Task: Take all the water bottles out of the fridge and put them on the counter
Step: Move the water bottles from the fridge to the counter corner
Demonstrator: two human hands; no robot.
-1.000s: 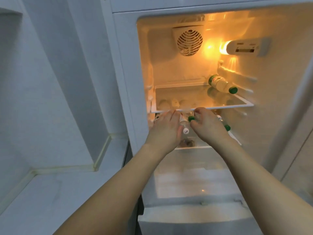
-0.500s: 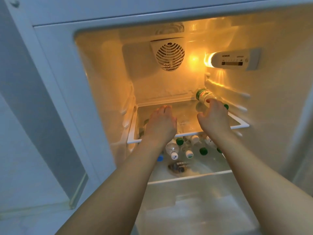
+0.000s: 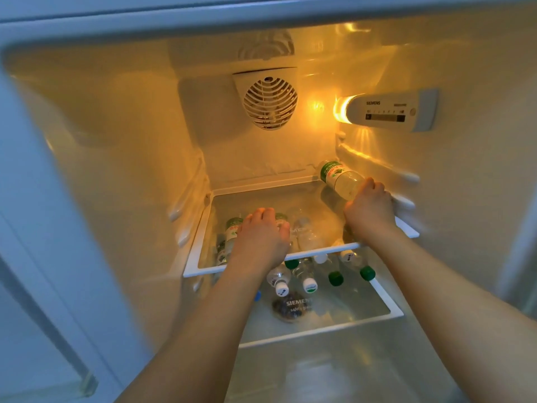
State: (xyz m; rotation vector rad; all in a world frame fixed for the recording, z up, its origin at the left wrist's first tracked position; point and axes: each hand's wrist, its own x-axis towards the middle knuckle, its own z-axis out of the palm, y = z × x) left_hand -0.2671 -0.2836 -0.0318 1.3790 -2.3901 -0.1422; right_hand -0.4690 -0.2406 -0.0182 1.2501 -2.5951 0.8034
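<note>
The fridge stands open and lit. One water bottle (image 3: 338,177) with a green label lies on its side at the back right of the upper glass shelf (image 3: 203,269). My right hand (image 3: 369,209) is closed around its neck end. My left hand (image 3: 263,237) rests palm down on the same shelf near its front, fingers together, holding nothing. Several more bottles (image 3: 308,279) with green and white caps lie on the lower glass shelf (image 3: 386,311), partly hidden under the upper shelf and my hands.
A round fan grille (image 3: 270,103) sits on the back wall. A control panel with a lamp (image 3: 389,112) sticks out from the right wall. Shelf rails (image 3: 405,203) line the right wall beside my right hand. A small dark item (image 3: 287,309) lies on the lower shelf.
Both hands rose from the lower shelf's bottles to the upper shelf. My right hand reached back and closed on the lying bottle. The view moved closer into the fridge.
</note>
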